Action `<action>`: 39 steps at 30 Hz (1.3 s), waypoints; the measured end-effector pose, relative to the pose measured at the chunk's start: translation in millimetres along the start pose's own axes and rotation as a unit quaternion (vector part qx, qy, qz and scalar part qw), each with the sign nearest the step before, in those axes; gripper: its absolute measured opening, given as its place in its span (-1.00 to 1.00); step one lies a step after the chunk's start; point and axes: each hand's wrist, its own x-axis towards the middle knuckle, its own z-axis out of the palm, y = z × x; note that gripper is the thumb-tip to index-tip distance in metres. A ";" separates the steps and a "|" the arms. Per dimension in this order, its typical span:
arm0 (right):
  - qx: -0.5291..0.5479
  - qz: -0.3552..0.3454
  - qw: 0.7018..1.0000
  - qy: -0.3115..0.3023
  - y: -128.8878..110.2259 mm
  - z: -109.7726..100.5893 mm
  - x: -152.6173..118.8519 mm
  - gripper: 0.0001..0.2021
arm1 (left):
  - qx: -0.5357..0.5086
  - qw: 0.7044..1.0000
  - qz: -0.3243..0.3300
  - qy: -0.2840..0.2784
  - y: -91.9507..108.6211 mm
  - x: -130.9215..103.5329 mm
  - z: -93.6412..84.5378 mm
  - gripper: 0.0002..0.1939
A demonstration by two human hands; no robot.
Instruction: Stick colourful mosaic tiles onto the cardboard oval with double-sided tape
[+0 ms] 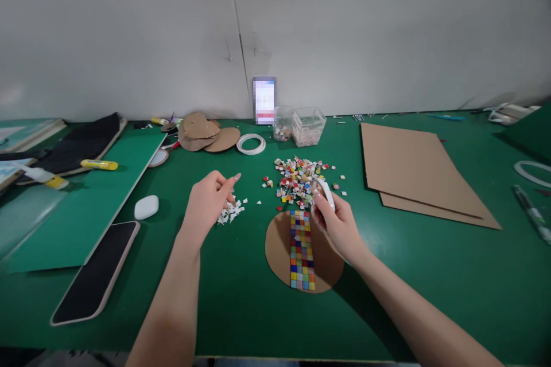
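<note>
My right hand (338, 221) is closed around a white roll of tape (327, 194), held above the near right side of the mosaic tile pile. Below it lies a round cardboard disc (278, 246) with a strip of colourful mosaic tiles (302, 252) running down its middle. My left hand (210, 200) hovers at a heap of small white paper scraps (232, 213), left of the disc. Its fingers are drawn together, and what they hold, if anything, cannot be made out. Loose mosaic tiles (297, 178) in many colours are scattered beyond the disc.
At the back stand a lit phone (264, 100), a clear cup (283, 123) and a clear square box (309, 126). Cardboard discs (198, 135) and a white ring (251, 144) lie back left. Cardboard sheets (408, 172) are right; a dark phone (97, 275) and white case (146, 206) are left.
</note>
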 end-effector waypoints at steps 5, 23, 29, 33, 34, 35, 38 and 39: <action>-0.002 0.002 1.000 0.006 0.3 -0.2 0.2 -0.71 | 0.005 1.000 -0.022 -0.003 -0.9 1.4 0.4 -0.63; 0.002 0.003 1.000 0.004 -1.0 0.5 -0.4 -0.73 | 0.070 0.997 0.012 -0.025 -2.4 -0.3 -2.0 -0.56; -0.002 0.012 1.000 0.007 -1.1 0.4 -0.1 -0.73 | 0.035 0.997 0.000 -0.069 -7.7 3.1 0.1 -0.72; 0.006 0.006 1.000 0.008 -1.1 0.0 0.0 -0.72 | -0.020 0.999 0.013 -0.048 -7.8 4.0 1.7 -0.69; 0.006 0.008 1.000 0.010 -1.3 0.0 -0.1 -0.71 | -0.027 0.999 0.012 -0.041 -7.4 3.8 1.9 -0.68; 0.006 0.010 1.000 0.011 -1.7 0.0 -0.2 -0.70 | -0.030 0.999 0.013 -0.034 -6.7 3.5 2.0 -0.67; 0.008 0.011 1.000 0.014 -2.7 0.1 -0.6 -0.70 | -0.036 0.999 0.021 -0.011 -3.3 1.4 1.6 -0.63; 0.008 0.012 1.000 0.013 -2.8 0.1 -0.6 -0.71 | -0.036 0.999 0.024 -0.006 -1.8 0.7 1.3 -0.62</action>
